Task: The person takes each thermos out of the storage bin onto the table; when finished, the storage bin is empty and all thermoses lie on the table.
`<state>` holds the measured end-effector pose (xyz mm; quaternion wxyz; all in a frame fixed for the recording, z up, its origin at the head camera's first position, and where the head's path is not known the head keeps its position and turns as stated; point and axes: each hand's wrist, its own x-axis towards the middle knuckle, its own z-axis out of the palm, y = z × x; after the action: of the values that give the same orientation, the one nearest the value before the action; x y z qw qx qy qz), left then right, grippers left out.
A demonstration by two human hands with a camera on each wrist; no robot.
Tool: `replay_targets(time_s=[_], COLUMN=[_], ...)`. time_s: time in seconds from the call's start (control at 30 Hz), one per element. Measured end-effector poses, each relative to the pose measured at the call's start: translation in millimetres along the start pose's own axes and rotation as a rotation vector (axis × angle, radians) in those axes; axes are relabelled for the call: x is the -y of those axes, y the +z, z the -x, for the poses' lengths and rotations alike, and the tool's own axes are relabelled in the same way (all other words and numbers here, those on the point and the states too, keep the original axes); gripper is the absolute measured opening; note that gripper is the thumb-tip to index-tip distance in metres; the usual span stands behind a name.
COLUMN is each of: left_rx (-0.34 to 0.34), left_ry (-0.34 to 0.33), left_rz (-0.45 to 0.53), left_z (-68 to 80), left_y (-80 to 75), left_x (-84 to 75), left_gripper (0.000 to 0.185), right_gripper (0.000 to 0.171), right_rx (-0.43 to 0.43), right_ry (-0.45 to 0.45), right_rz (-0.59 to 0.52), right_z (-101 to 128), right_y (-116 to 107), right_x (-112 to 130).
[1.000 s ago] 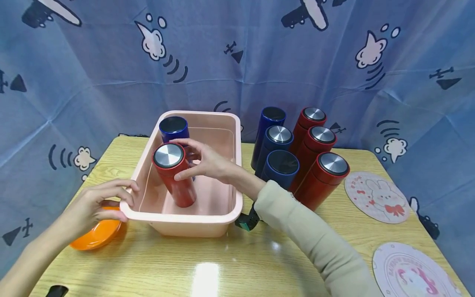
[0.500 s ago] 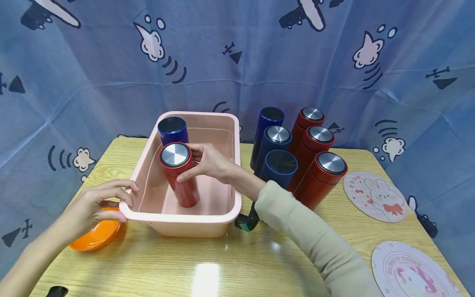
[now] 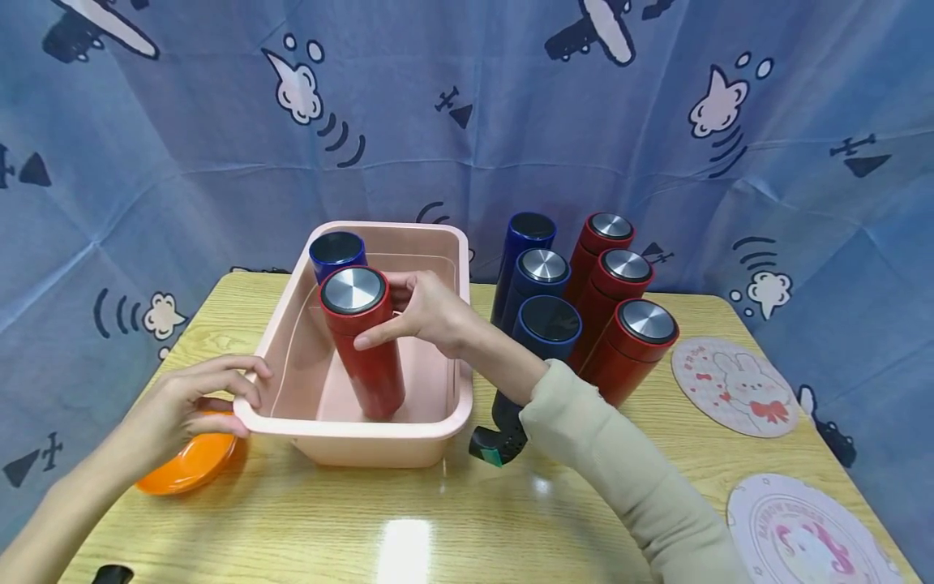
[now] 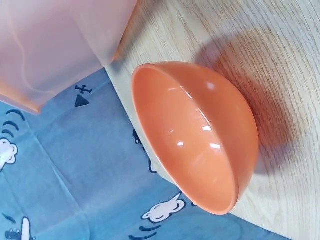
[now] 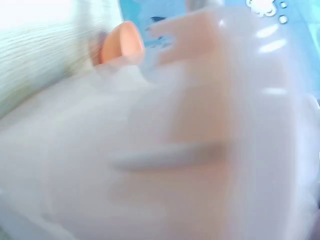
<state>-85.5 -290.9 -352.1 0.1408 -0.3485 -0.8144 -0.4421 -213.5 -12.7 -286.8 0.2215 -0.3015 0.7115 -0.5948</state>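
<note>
A pink plastic tub (image 3: 445, 357) stands on the wooden table. My right hand (image 3: 423, 312) grips a red flask (image 3: 368, 349) with a steel lid inside the tub, tilted, its foot near the tub's front wall. Behind it in the tub's far left corner stands a blue flask (image 3: 337, 253). My left hand (image 3: 197, 397) holds the tub's front left corner, fingers curled over the rim. The left wrist view shows the tub's wall (image 4: 55, 45) and an orange bowl (image 4: 195, 135). The right wrist view is blurred pink by the tub (image 5: 200, 150).
Right of the tub stand several blue flasks (image 3: 543, 280) and red flasks (image 3: 627, 341) in two rows. An orange bowl (image 3: 186, 462) sits under my left hand. Two round coasters (image 3: 733, 385) (image 3: 803, 535) lie at the right. A patterned blue curtain hangs behind.
My right hand has moved the red flask rightward and toward the tub's front, raising its top. The left hand has stayed on the tub's corner.
</note>
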Motion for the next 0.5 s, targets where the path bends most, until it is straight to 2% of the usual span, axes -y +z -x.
replay_targets(time_s=[0.27,0.5], left_rx=[-0.002,-0.002], left_ry=[0.009,0.008], left_rz=[-0.014,-0.011], left_z=[0.5,0.0], left_y=[-0.3,-0.1], left_x=[0.7,0.9], left_gripper=[0.025,0.026], right_gripper=[0.061,0.055], right_rx=[0.021,0.051], right_ry=[-0.036,-0.074], right_rz=[-0.011,0.016], right_z=[17.0,26.9], right_y=[-8.1,-16.8], right_x=[27.9,45.3])
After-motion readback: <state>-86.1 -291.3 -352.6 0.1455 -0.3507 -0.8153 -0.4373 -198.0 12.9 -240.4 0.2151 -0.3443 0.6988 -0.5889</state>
